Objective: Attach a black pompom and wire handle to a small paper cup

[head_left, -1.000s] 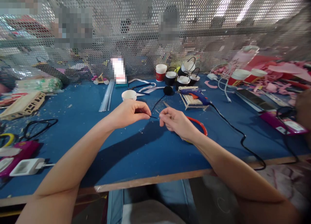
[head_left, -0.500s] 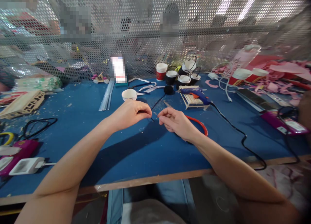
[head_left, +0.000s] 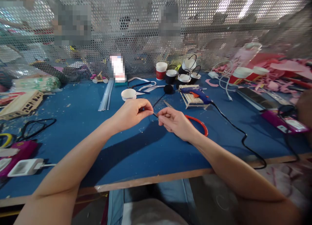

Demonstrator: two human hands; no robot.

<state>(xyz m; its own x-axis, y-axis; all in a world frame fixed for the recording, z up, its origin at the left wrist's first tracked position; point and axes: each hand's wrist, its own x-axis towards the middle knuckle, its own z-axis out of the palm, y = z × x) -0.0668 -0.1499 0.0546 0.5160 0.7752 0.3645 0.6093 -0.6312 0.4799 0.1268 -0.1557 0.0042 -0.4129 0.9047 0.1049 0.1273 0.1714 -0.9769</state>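
Observation:
My left hand [head_left: 130, 113] and my right hand [head_left: 175, 122] meet above the middle of the blue table [head_left: 80, 121], fingertips almost touching. The left hand's fingers are pinched on the end of a thin black cord [head_left: 159, 101] that runs back to a black round piece [head_left: 168, 89]. The right hand is also pinched, on a small thin thing at the cord's end that is too small to name. A red hoop [head_left: 201, 123] lies on the table just behind the right hand, partly hidden by it.
A blue glue gun [head_left: 196, 93] rests on a stick rack, its black cable [head_left: 240, 135] trailing to the front right edge. Paper cups [head_left: 161, 70], black-wrapped cups [head_left: 183, 80] and a white cup [head_left: 128, 94] stand behind. Pink scraps lie right; a white adapter [head_left: 24, 167] left.
Both hands have lifted slightly and drawn closer, so the fingertips now nearly touch. The cord's end has risen with the left hand.

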